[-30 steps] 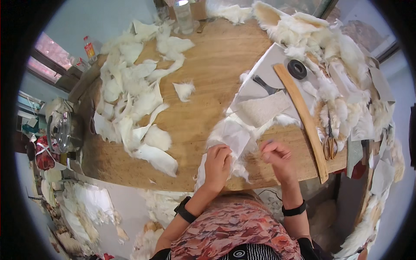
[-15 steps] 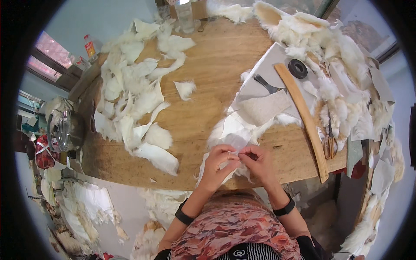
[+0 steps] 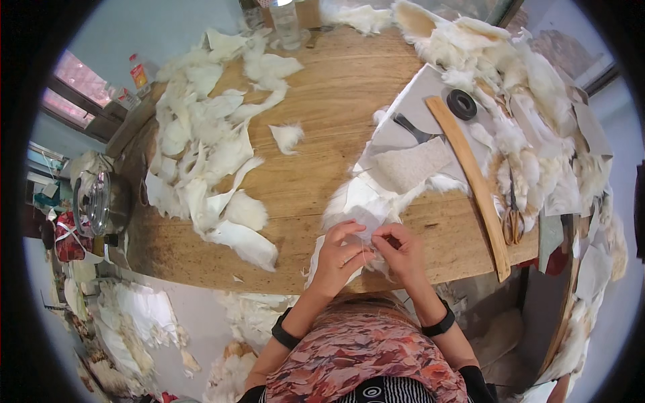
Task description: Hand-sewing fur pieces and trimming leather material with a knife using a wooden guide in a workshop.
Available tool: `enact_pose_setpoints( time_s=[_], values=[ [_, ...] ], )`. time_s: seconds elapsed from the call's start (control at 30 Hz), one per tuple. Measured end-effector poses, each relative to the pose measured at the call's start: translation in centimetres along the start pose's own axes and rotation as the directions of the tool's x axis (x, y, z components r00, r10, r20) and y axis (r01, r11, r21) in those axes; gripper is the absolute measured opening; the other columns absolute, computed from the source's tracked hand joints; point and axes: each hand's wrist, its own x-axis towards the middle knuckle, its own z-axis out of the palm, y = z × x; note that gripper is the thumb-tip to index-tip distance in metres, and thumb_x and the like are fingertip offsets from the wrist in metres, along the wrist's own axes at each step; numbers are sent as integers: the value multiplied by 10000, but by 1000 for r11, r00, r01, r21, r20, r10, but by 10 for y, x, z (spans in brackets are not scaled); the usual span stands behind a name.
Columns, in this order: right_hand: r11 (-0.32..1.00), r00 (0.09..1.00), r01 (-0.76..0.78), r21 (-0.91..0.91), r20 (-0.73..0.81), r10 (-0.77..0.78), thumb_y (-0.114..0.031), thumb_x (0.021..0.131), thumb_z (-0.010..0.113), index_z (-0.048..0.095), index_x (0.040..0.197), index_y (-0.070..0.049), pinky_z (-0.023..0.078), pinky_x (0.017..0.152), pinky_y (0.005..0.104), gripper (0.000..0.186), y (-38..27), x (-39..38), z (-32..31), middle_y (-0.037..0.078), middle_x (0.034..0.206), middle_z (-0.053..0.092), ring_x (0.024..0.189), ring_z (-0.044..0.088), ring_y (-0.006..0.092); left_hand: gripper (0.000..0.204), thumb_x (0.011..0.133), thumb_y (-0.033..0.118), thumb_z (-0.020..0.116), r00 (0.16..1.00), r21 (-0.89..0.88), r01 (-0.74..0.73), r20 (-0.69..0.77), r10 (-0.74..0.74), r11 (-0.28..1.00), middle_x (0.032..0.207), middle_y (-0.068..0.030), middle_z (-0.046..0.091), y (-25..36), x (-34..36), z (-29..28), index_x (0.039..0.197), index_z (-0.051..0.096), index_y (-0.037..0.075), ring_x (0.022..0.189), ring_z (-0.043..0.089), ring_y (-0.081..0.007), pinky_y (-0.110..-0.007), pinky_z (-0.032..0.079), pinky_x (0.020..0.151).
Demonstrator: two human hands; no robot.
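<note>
Both hands are close together over a white fur piece (image 3: 363,193) at the table's near edge. My left hand (image 3: 336,260) is curled, its index finger and thumb bent toward the right hand. A fine pale strand, perhaps thread, shows by its thumb. My right hand (image 3: 402,254) is pinched, thumb against fingertips, just beside the left fingertips. Whatever the fingers hold is too small to make out. Part of the fur piece lies beneath and behind the hands, partly hidden by them.
White fur scraps (image 3: 222,148) cover the table's left. On the right are a grey-white board (image 3: 396,138), a dark-handled tool (image 3: 411,127), a black tape roll (image 3: 461,105), a curved wooden stick (image 3: 470,185), scissors (image 3: 513,225) and heaped pelts (image 3: 531,87). A glass (image 3: 287,30) stands far back.
My hands have drawn slightly apart at the fingertips, the right moving a little rightward. The fur piece and the things on the table stay in place.
</note>
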Motion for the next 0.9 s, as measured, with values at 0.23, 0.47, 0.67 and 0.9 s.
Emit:
enact_pose_setpoints(
  time_s=[0.23, 0.47, 0.67, 0.9],
  values=[
    [892, 980, 197, -408, 105, -169, -38, 825, 689, 677, 907, -40, 438, 543, 277, 82, -2, -20, 6, 53, 732, 608, 601, 558, 132, 114, 791, 99, 729, 971, -102, 120, -194, -138, 987, 1218, -117, 584, -12, -8, 12, 892, 732, 46, 1233, 496, -331, -406, 415, 1020],
    [605, 921, 365, -708, 183, -343, -56, 770, 696, 657, 840, -93, 472, 549, 388, 88, -6, -20, 9, 97, 719, 565, 619, 585, 302, 165, 761, 14, 674, 976, 460, 90, -218, 14, 883, 1167, -134, 571, -5, 1, 20, 926, 668, 18, 1162, 529, -349, -421, 472, 945],
    [575, 912, 383, -723, 197, -360, -54, 768, 690, 650, 828, -90, 485, 595, 398, 81, -10, -17, 8, 98, 739, 558, 682, 594, 308, 130, 737, -5, 658, 977, 566, 15, -183, 108, 824, 1079, -129, 588, -5, 4, 22, 863, 630, 9, 1083, 565, -348, -420, 488, 896],
    [641, 903, 360, -677, 80, -423, -27, 792, 686, 665, 840, -77, 477, 653, 327, 72, -7, -4, -33, 81, 887, 643, 759, 600, 221, 119, 758, -15, 636, 966, 354, 34, -252, 60, 935, 1030, -123, 587, -12, 2, 18, 869, 597, 8, 982, 570, -334, -416, 476, 824]
  ],
)
